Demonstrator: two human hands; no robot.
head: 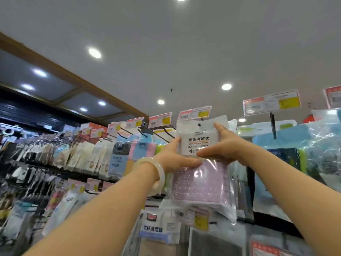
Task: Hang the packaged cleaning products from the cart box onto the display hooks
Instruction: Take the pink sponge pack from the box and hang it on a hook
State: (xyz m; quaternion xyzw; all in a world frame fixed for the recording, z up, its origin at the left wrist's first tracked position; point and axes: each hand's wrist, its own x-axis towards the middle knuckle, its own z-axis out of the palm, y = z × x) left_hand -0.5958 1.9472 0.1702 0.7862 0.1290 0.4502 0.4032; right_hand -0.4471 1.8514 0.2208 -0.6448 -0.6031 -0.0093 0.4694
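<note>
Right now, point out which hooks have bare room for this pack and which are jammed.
Bare rods jut out left of the held pack, under the price tags; room there. Further left, the hanging packs sit crowded. Right of the pack, blue bags fill the space. Left hand and right hand grip the pack.

A display rack [60,174] of dark metal hooks [162,138] fills the wall. Rows of packaged goods hang from the hooks: pale cream packets [77,157] at left, a pack of pink and blue cloths [143,150] near the middle, and large blue packs [284,143] at right. Red and yellow price tags [271,102] stand at the hook ends above the goods. Lower down hangs a white packet with blue lettering [155,228].
</note>
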